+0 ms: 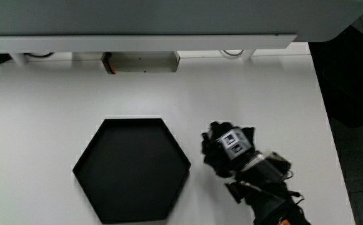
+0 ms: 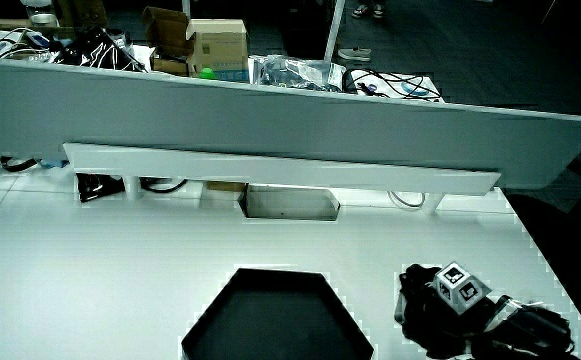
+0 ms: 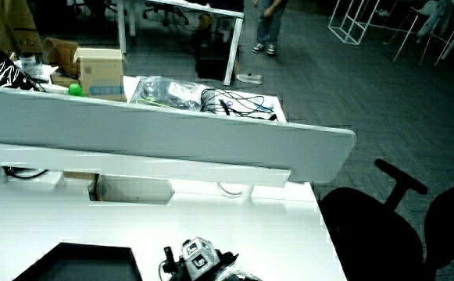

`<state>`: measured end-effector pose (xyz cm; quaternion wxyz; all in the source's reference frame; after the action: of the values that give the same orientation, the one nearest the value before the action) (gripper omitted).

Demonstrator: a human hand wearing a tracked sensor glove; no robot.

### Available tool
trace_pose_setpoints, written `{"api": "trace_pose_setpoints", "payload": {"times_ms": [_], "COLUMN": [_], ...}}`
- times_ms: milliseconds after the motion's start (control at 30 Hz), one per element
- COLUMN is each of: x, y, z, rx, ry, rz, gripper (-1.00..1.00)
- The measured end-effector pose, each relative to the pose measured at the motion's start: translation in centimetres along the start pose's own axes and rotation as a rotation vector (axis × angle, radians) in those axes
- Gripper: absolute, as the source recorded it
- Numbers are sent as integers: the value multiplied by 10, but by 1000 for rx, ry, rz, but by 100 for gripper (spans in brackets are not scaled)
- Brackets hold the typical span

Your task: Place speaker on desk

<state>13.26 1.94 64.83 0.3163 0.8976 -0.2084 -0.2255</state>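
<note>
Nearest the person, the hand (image 1: pixel 227 152) in its black glove is seen low over the white desk (image 1: pixel 44 125), just beside one corner of the black hexagonal tray (image 1: pixel 132 169), with the forearm (image 1: pixel 265 184) running back toward the person and cut off at the picture's margin. The patterned cube (image 1: pixel 232 142) on the back of the hand is turned upward in the main view, so the palm is taken to face the desk. In a side view the hand (image 2: pixel 440 300) and its cube (image 2: pixel 458 288) appear close to the desk surface beside the tray (image 2: pixel 275 320); in a side view the hand (image 3: pixel 203 265) is cropped, and only a corner of the tray (image 3: pixel 78 264) is shown. The fingers are folded down under the glove's dark mass, and whether they are curled around anything or merely relaxed cannot be told. The speaker cannot be made out in any view; any object beneath the hand is hidden by the glove, so its position cannot be stated. The tray's interior is seen as uniformly black. Farther from the person than the tray, a grey partition (image 2: pixel 270 130) is shown along the desk's edge, with a rectangular cable opening (image 1: pixel 142 62) in the desk just below it. An office chair (image 3: pixel 383 226) is visible beside the desk.
</note>
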Motion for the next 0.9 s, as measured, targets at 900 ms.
{"api": "trace_pose_setpoints", "payload": {"times_ms": [900], "x": [108], "y": [16], "z": [2], "rx": [-176], "ry": [10], "rz": [-321], "gripper": [-26]}}
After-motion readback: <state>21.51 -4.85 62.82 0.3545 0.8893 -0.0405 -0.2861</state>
